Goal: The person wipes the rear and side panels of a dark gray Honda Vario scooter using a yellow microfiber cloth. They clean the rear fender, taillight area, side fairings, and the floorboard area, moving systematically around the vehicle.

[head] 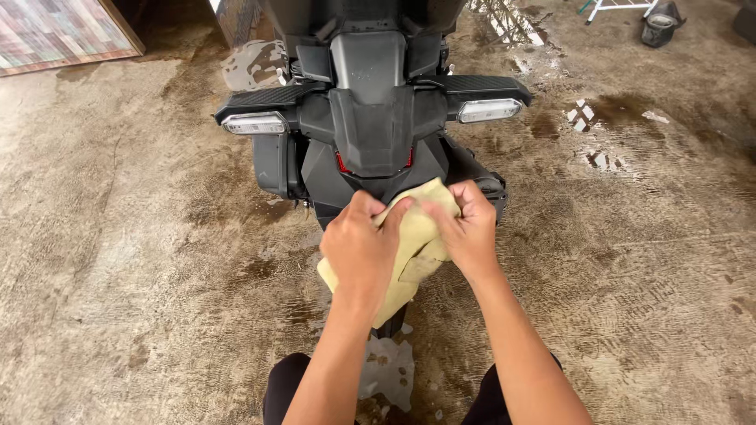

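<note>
**Yellow cloth gripped in both hands at scooter tail**

Yellowish-tan chamois cloth [415, 244] sits bunched between both hands, right at the rear of a black scooter [370, 118], just below the tail section. Left hand [360, 250] has fingers curled together, clamped on the cloth's left part; thumb and fingertips pinch the upper edge. Right hand [468, 228] is closed in a fist on the cloth's right upper corner, knuckles facing up. Hands are close together, almost touching, cloth between them. Lower end of the cloth hangs loose under the left wrist. Cloth's top edge meets or overlaps the scooter's lower rear panel; cannot tell if it presses on it.

Scooter seen from behind: grey centre panel, dusty black rear fender piece [372, 130] with thin red strips on either side of its lower end. Left turn signal [253, 123] and right turn signal [489, 110] stick out on stalks, both with clear lenses. Black ribbed grab rails above the signals.

Ground is rough concrete floor [126, 275], brown-stained, with wet patches and puddles to the right of the scooter and a pale puddle [388, 374] under the forearms. Person's dark-clad knees show at the bottom edge. Multicoloured plank panel [55, 31] top left. Dark bucket-like object [660, 24] top right, too small to tell exactly.
</note>
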